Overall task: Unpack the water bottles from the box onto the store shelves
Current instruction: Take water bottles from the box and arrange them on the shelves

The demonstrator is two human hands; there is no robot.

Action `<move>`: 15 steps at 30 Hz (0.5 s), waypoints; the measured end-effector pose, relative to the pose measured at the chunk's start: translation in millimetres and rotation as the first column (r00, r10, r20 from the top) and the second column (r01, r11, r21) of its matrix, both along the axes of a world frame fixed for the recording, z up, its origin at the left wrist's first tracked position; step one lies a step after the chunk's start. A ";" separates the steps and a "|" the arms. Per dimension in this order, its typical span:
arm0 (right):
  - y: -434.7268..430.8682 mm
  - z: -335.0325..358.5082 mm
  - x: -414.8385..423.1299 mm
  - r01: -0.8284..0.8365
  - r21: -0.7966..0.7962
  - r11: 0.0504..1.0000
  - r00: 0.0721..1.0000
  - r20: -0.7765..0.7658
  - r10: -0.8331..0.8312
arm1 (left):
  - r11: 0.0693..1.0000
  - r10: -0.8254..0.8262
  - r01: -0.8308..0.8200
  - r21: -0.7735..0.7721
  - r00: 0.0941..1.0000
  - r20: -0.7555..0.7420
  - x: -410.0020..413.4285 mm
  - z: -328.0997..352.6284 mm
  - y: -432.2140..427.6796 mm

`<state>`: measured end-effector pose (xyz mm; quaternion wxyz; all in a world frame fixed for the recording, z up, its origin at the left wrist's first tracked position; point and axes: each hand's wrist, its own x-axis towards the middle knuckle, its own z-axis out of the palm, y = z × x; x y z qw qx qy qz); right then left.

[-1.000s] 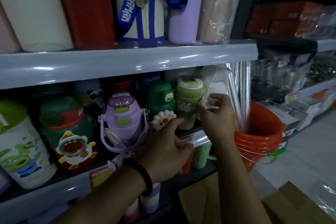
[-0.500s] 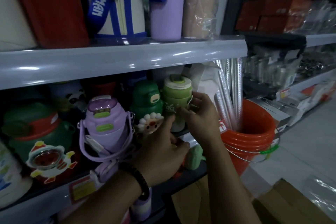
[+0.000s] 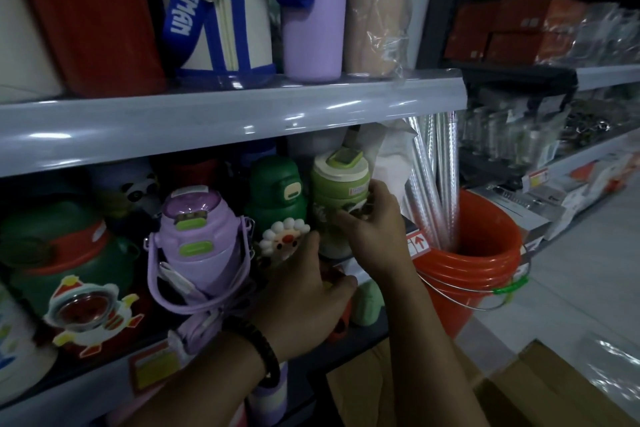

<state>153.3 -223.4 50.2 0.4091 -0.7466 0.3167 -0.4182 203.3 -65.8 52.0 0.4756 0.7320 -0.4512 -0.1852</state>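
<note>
We judge the pale green bottle point(image 3: 337, 184) stiff and light, our right hand point(image 3: 370, 232) gripping its waist; our left hand's point(image 3: 304, 295) state we cannot tell.

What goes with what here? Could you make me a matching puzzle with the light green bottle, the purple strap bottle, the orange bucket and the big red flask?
Things:
1. light green bottle
2. purple strap bottle
3. orange bucket
4. red flask

Places and states:
A. holds silvery rods
B. stands on the upper shelf
C. gripped by the right hand
D. stands left of the dark green bottle

Pairs: 1-C, 2-D, 3-A, 4-B.
</note>
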 end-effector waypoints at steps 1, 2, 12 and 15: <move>1.2 0.5 -2.6 -0.007 0.021 1.000 1.000 -0.005 0.008 | 1.000 0.000 0.000 -0.002 1.000 0.007 -0.1 0.5 0.1; 3.0 1.5 -4.8 -0.012 0.040 0.999 1.000 -0.005 0.012 | 1.000 0.002 -0.002 -0.009 1.000 0.020 0.2 0.3 -0.1; 9.9 7.1 -2.3 -0.002 -0.011 1.000 1.000 -0.024 0.002 | 0.998 -0.018 0.018 -0.060 1.000 0.006 -0.9 3.4 -1.4; 7.9 5.7 -3.3 -0.048 0.003 0.999 0.998 -0.031 0.048 | 0.998 -0.003 0.004 -0.055 1.000 0.015 0.7 -1.7 -2.2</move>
